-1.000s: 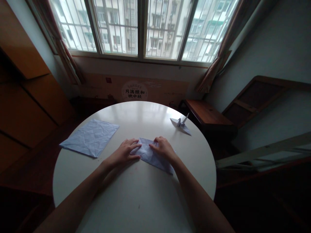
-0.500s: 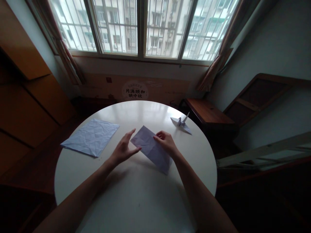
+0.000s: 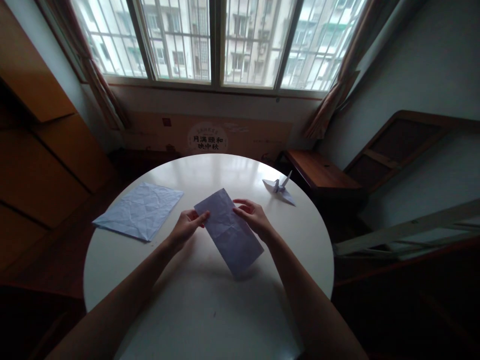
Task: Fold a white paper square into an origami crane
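A pale blue folded paper [image 3: 228, 230], a long rectangle, is lifted above the round white table [image 3: 210, 300]. My left hand [image 3: 186, 227] pinches its left edge with thumb and fingers. My right hand [image 3: 254, 217] grips its right edge, fingers curled over the top. The paper tilts, its lower end pointing toward me and to the right.
A creased blue sheet [image 3: 139, 210] lies flat on the table's left side. A finished paper crane [image 3: 279, 189] stands at the table's far right. A dark wooden bench [image 3: 318, 172] sits beyond the right edge, and wooden cabinets [image 3: 45, 150] rise at the left.
The paper lay flat under both hands a second ago. It has since been lifted and turned, and my left hand, open half a second ago, has closed on its left edge.
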### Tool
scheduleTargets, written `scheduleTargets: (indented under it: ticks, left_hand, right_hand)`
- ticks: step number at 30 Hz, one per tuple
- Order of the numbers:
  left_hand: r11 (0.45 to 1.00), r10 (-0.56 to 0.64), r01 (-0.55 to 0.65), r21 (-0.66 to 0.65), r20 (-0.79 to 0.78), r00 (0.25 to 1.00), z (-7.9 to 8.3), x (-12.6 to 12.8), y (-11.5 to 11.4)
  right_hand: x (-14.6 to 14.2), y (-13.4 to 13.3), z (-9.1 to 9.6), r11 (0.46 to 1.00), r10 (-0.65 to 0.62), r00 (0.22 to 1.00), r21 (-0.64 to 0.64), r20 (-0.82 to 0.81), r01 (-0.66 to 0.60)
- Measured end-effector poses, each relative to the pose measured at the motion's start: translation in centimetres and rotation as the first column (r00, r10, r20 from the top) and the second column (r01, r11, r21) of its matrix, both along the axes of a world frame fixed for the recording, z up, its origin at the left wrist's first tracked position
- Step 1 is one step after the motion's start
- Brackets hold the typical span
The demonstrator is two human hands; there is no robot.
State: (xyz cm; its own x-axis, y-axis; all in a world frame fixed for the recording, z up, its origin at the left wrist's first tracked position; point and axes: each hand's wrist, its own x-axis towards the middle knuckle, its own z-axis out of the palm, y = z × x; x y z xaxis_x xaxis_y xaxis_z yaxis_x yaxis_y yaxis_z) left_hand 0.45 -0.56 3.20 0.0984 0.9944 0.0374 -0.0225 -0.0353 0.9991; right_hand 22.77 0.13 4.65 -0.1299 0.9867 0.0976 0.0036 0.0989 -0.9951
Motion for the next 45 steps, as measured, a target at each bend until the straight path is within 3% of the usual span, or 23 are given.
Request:
scheduleTargets:
  ticks: [4, 6, 9, 11, 14, 20, 32, 45]
  left_hand:
    - [0.973, -0.229, 0.226, -0.047, -0.057, 0.972, 0.2, 0.4, -0.6]
    - [0.969, -0.246, 0.245, -0.045, -0.042, 0.968, 0.3, 0.6, -0.8]
    - [0.993, -0.119, 0.119, 0.007, -0.009, 0.993, 0.5, 0.6, -0.7]
    - [0.998, 0.009, -0.008, 0.062, -0.010, 1.000, 0.6, 0.4, -0.4]
    - [0.988, 0.097, -0.098, 0.119, 0.008, 0.995, 0.5, 0.2, 0.0]
    - [0.981, 0.105, -0.108, 0.163, 0.026, 0.994, 0.1, 0.3, 0.1]
    - [0.970, 0.140, -0.144, 0.197, 0.033, 0.990, 0.9, 0.3, -0.3]
    - [0.972, 0.109, -0.118, 0.205, 0.053, 0.993, 0.6, 0.1, 0.0]
  right_hand:
    - [-0.2, 0.0, -0.4, 0.999, 0.014, 0.999, -0.046, -0.036, -0.015]
    - [-0.4, 0.1, -0.7, 0.997, 0.037, 0.995, -0.061, -0.097, -0.043]
    - [-0.7, 0.2, -1.0, 0.996, 0.048, 0.988, -0.062, -0.150, -0.058]
    - [-0.8, 0.3, -1.0, 0.997, 0.050, 0.990, -0.050, -0.130, -0.057]
    - [-0.8, 0.2, -0.8, 0.999, 0.030, 0.997, -0.020, -0.076, -0.031]
    - [-0.9, 0.1, -0.5, 0.998, -0.060, 0.995, 0.029, -0.078, 0.062]
    - [-0.9, 0.2, -0.6, 0.994, -0.061, 0.990, 0.083, -0.123, 0.071]
    - [-0.9, -0.3, 0.2, 0.993, -0.067, 0.993, 0.088, -0.099, 0.076]
